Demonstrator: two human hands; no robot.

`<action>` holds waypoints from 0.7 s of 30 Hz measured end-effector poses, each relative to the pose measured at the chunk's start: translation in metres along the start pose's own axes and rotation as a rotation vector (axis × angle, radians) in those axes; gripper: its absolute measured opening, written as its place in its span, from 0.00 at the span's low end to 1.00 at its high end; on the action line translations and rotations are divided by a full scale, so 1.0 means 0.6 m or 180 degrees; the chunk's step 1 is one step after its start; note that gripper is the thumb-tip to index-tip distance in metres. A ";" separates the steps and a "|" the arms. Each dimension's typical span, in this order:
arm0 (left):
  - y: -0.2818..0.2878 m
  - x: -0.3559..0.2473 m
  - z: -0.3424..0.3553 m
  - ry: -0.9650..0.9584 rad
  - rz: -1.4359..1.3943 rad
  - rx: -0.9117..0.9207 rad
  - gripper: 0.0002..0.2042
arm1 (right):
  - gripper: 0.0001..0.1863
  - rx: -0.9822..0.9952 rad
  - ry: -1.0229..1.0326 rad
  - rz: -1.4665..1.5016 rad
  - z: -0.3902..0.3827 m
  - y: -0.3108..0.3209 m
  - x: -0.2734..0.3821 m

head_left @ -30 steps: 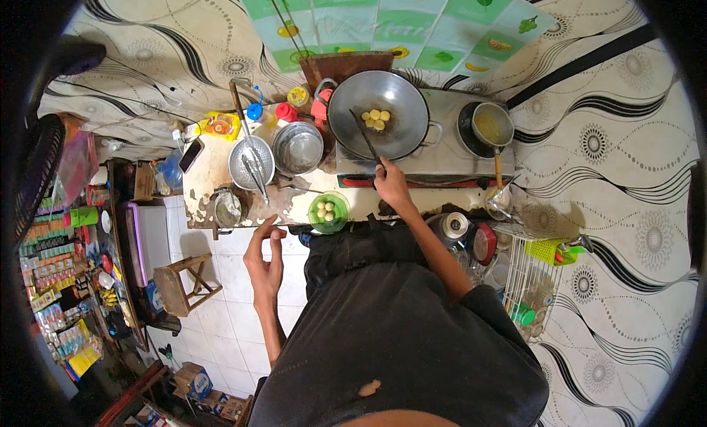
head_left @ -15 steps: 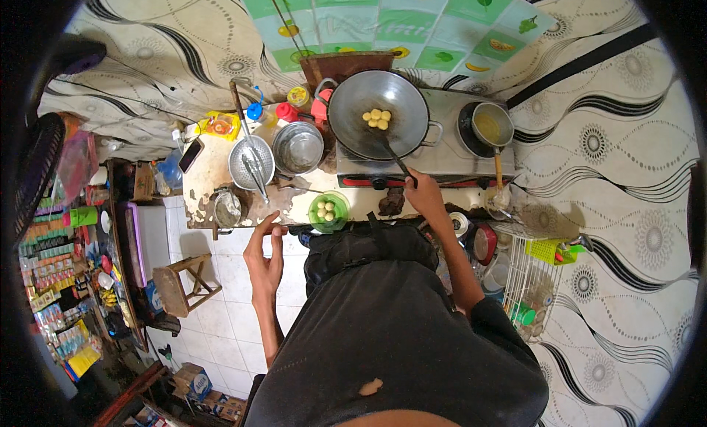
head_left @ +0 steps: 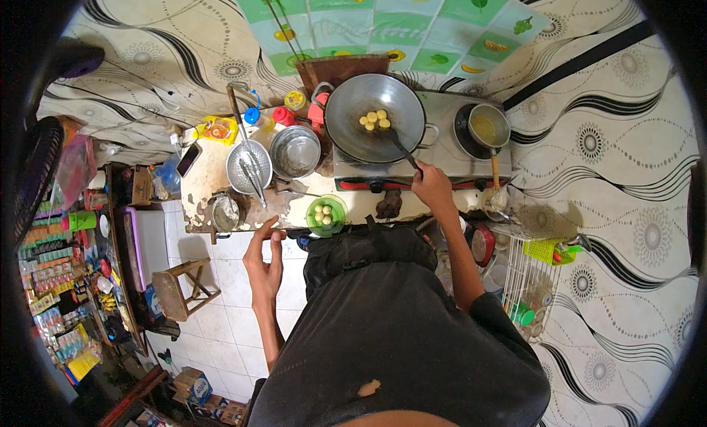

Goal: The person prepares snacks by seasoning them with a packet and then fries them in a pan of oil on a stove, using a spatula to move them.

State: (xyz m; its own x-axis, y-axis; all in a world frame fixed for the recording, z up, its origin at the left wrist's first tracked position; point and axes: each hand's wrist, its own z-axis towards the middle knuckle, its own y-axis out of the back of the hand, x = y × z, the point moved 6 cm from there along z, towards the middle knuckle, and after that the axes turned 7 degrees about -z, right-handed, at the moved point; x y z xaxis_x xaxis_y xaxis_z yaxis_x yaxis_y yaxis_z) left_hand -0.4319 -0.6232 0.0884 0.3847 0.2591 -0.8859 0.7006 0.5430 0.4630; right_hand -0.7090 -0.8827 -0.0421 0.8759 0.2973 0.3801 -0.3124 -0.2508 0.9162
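My right hand [head_left: 431, 184] grips a dark spatula [head_left: 398, 145], its blade beside several round yellow pieces [head_left: 373, 118] in a large steel wok [head_left: 346, 110] on the stove [head_left: 453, 174]. My left hand [head_left: 266, 258] hangs open at the counter's near edge, fingers apart and holding nothing. Just right of it is a green bowl [head_left: 338, 216] with several pale balls [head_left: 322, 212]. A steel pot [head_left: 294, 149] and a perforated strainer [head_left: 240, 160] with tongs across it lie beyond the left hand.
A small pot [head_left: 486, 124] sits on the right burner. A phone [head_left: 188, 159], yellow packet and lidded containers crowd the counter [head_left: 197, 206]. A white dish rack [head_left: 521, 280] stands at lower right, a wooden stool [head_left: 171, 298] on the floor at left.
Over the last second my right hand has moved rightward, and the spatula has swung from the wok's left side to the lower right of the pieces. My left hand has barely moved.
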 end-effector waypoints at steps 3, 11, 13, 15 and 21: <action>0.003 0.007 -0.005 0.0033 -0.0014 -0.0060 0.13 | 0.17 -0.0014 -0.0035 -0.0268 0.006 -0.003 0.000; -0.003 0.001 -0.009 0.0060 0.0014 -0.0043 0.13 | 0.18 0.0320 0.0027 -0.0577 -0.005 -0.064 0.023; -0.001 0.002 -0.016 0.0082 0.0056 -0.0040 0.13 | 0.21 0.0358 0.0072 -0.0544 -0.013 -0.080 0.040; 0.001 0.007 -0.022 0.0082 0.0076 -0.0021 0.13 | 0.24 0.0278 0.0098 -0.0318 -0.025 -0.074 0.060; -0.002 0.012 -0.038 0.0315 0.0084 0.0015 0.13 | 0.30 0.0313 0.0001 -0.0303 -0.022 -0.080 0.055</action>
State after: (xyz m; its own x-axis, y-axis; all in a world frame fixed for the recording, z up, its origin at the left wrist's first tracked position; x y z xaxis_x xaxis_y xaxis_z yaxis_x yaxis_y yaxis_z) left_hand -0.4432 -0.6038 0.0808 0.3418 0.3509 -0.8718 0.6940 0.5312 0.4860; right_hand -0.6703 -0.8487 -0.0718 0.8998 0.3243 0.2919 -0.1903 -0.3104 0.9314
